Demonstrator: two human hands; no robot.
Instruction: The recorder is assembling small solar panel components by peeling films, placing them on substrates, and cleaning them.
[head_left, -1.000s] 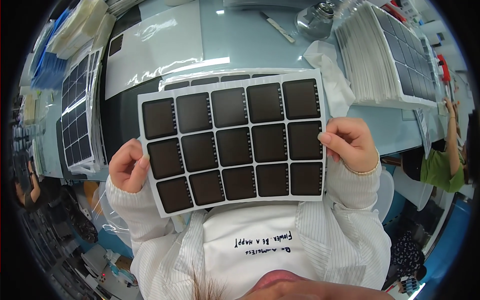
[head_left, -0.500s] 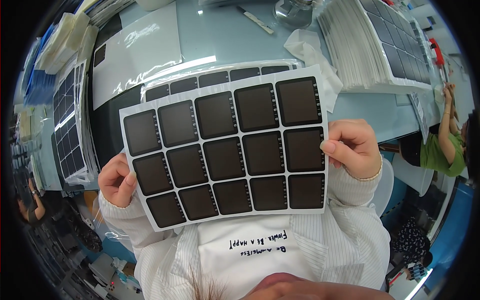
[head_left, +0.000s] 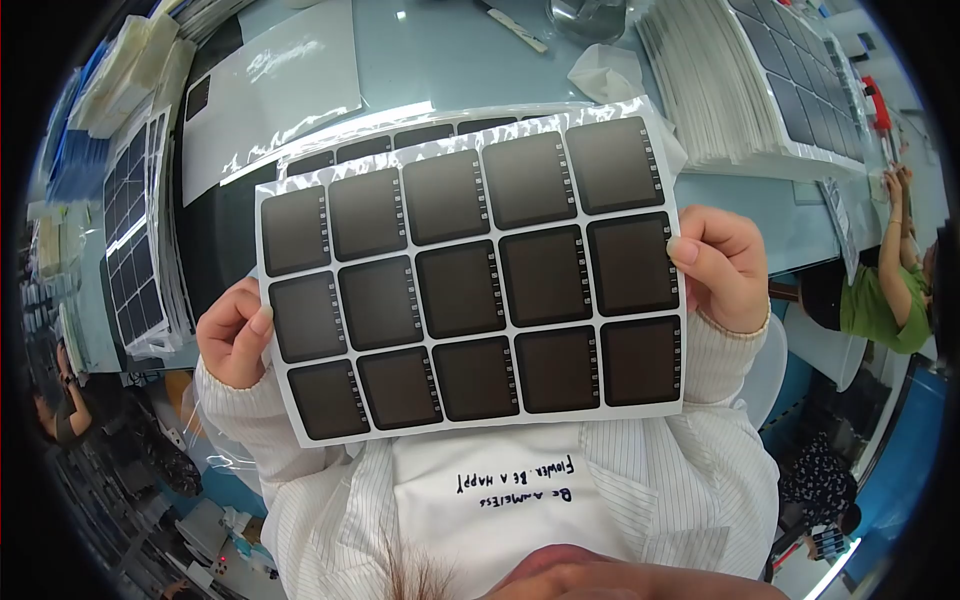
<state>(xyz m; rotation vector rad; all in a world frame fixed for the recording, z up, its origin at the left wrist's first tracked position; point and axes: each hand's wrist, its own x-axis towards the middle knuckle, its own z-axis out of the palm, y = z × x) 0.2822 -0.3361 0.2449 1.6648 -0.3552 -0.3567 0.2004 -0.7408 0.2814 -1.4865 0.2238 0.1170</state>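
Between my two hands I hold up a white sheet with rows of dark, round-cornered square panels (head_left: 458, 290), tilted so its face shows. My left hand (head_left: 236, 333) pinches its left edge, thumb in front. On the right edge, my right hand (head_left: 722, 268) grips it between thumb and bent fingers. Behind its top edge, a similar sheet under shiny clear film (head_left: 362, 149) lies on the table, mostly covered by the one I hold.
A tall stack of panel sheets (head_left: 710, 100) stands at the right, with a crumpled white cloth (head_left: 608, 72) beside it. Another panel stack (head_left: 140, 240) is at the left. A glass jar (head_left: 588, 17) and a white cutter-like tool (head_left: 516, 30) lie farther back. A person in green (head_left: 885, 300) works at the right.
The held sheet and both hands have shifted slightly up and to the right. The sheet covers more of the one behind it. My grip stays the same.
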